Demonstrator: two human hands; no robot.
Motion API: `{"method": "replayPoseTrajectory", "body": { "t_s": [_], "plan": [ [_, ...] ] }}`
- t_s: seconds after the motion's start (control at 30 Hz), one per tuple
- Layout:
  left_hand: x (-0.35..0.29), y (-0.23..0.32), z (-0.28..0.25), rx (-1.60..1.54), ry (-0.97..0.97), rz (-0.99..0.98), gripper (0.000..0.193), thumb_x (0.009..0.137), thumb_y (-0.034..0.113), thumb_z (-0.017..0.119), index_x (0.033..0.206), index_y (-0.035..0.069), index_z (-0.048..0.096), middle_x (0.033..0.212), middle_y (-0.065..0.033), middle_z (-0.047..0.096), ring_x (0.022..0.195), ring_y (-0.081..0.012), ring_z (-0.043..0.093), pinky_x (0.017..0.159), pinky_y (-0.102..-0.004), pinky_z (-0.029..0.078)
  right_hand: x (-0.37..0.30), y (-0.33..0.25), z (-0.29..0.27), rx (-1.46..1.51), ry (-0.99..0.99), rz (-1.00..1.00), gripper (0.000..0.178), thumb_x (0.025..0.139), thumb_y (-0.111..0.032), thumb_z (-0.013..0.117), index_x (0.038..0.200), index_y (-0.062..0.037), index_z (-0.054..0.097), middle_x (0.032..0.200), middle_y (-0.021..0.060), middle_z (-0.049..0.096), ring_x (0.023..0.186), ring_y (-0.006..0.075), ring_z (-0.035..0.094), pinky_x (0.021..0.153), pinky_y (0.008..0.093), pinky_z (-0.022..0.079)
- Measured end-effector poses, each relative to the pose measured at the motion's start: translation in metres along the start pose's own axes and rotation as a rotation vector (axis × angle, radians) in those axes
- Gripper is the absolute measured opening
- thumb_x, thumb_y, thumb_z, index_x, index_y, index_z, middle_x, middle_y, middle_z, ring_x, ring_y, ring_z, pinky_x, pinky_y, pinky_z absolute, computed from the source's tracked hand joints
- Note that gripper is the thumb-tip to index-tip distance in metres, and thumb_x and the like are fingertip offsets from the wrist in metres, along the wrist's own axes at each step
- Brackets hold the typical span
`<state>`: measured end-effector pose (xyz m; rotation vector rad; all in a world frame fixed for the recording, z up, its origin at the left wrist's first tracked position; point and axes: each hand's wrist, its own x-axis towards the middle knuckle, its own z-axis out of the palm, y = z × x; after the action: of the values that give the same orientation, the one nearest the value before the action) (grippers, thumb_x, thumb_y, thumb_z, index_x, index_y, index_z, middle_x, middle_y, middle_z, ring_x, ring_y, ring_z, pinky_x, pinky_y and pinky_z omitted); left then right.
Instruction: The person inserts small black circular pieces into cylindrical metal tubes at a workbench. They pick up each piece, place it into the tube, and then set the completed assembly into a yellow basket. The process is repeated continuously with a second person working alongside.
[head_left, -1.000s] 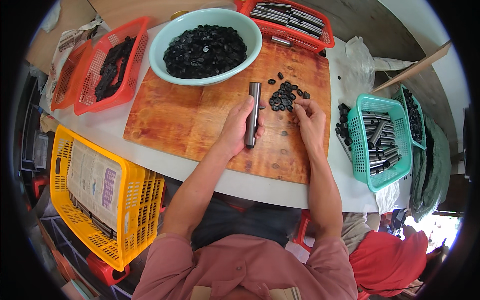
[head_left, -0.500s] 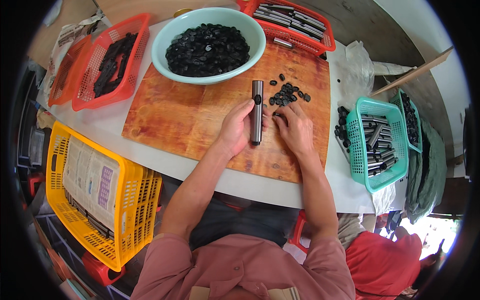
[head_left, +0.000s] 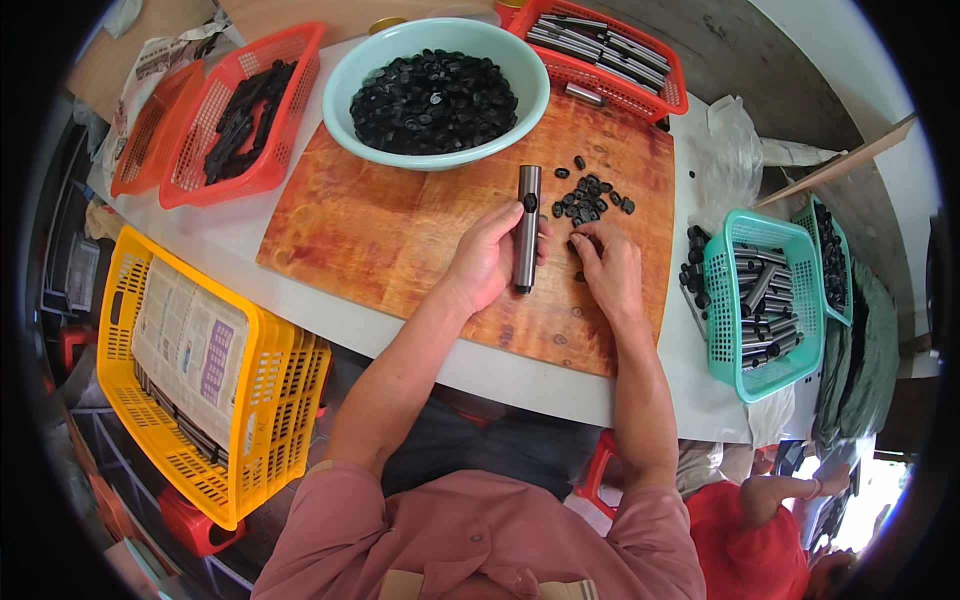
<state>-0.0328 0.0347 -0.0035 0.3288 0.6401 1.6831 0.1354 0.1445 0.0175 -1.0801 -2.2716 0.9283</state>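
Observation:
My left hand [head_left: 482,262] is closed round a shiny metal tube [head_left: 527,250], held nearly upright over the wooden board. A black oval piece [head_left: 530,203] sits in the tube's side near its upper part, and the tube's lower end is dark. To the right, my right hand [head_left: 612,272] pinches a small dark piece at the fingertips, mostly covered by them. Just beyond those fingers lies a loose pile of black oval plastic pieces [head_left: 588,198]. One more black piece [head_left: 580,276] shows beside my right thumb.
A pale green basin [head_left: 338,110] of black pieces stands behind the wooden board [head_left: 370,250]. Red baskets [head_left: 300,105] flank it. At right is a green basket [head_left: 716,330] of metal tubes; a yellow crate [head_left: 245,440] stands at lower left. A person in red [head_left: 745,545] is at lower right.
My right hand has drawn slightly away from the tube, its fingertips still pinched. The view has shifted a little. The person in red has moved, and a raised arm now shows.

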Motion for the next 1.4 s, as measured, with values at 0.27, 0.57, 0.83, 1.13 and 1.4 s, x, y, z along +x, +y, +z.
{"method": "replayPoseTrajectory", "body": {
  "t_s": [0.27, 0.57, 0.83, 1.13, 1.4],
  "plan": [
    [-0.001, 0.000, 0.002, 0.000, 0.016, -0.011, 0.043, 0.110, 0.029, 0.043, 0.141, 0.001, 0.054, 0.106, -0.0122, 0.066, 0.088, -0.0212, 0.065, 0.080, -0.0355, 0.054, 0.001, -0.001, -0.019, -0.005, -0.183, -0.089, 0.026, 0.085, -0.007, 0.074, 0.111, -0.0016, 0.072, 0.088, 0.0150, 0.071, 0.083, 0.0271, 0.070, 0.074, 0.0392, 0.054],
    [0.005, -0.003, -0.005, -0.033, 0.033, -0.040, 0.039, 0.108, 0.030, 0.049, 0.137, 0.005, 0.053, 0.106, -0.0110, 0.065, 0.090, -0.0214, 0.063, 0.082, -0.0371, 0.053, -0.005, 0.002, -0.046, -0.172, 0.102, -0.132, 0.021, 0.088, -0.008, 0.069, 0.108, -0.0016, 0.070, 0.095, 0.0185, 0.072, 0.085, 0.0350, 0.072, 0.076, 0.0441, 0.056],
    [0.004, 0.000, 0.000, -0.010, 0.052, -0.052, 0.041, 0.109, 0.031, 0.048, 0.140, 0.005, 0.053, 0.106, -0.0101, 0.063, 0.089, -0.0205, 0.062, 0.079, -0.0372, 0.053, -0.055, 0.045, -0.113, -0.981, 0.100, 0.186, 0.004, 0.085, 0.003, 0.060, 0.083, 0.0000, 0.061, 0.083, 0.0222, 0.070, 0.077, 0.0411, 0.071, 0.064, 0.0489, 0.058],
    [-0.001, 0.000, 0.000, 0.005, 0.011, -0.038, 0.040, 0.109, 0.027, 0.047, 0.139, 0.003, 0.055, 0.105, -0.0106, 0.064, 0.088, -0.0200, 0.062, 0.079, -0.0359, 0.053, -0.093, 0.073, -0.104, -1.048, 0.129, 0.208, 0.006, 0.091, 0.001, 0.055, 0.095, -0.0019, 0.052, 0.082, 0.0189, 0.068, 0.076, 0.0379, 0.073, 0.064, 0.0468, 0.060],
    [-0.004, 0.002, 0.002, 0.015, -0.017, -0.082, 0.036, 0.109, 0.027, 0.047, 0.134, 0.003, 0.058, 0.100, -0.0114, 0.067, 0.086, -0.0217, 0.064, 0.080, -0.0369, 0.054, -0.086, 0.053, -0.112, -0.230, 0.262, 0.169, 0.035, 0.083, 0.005, 0.059, 0.116, -0.0013, 0.067, 0.077, 0.0139, 0.067, 0.061, 0.0267, 0.065, 0.063, 0.0395, 0.055]
  ]
}}
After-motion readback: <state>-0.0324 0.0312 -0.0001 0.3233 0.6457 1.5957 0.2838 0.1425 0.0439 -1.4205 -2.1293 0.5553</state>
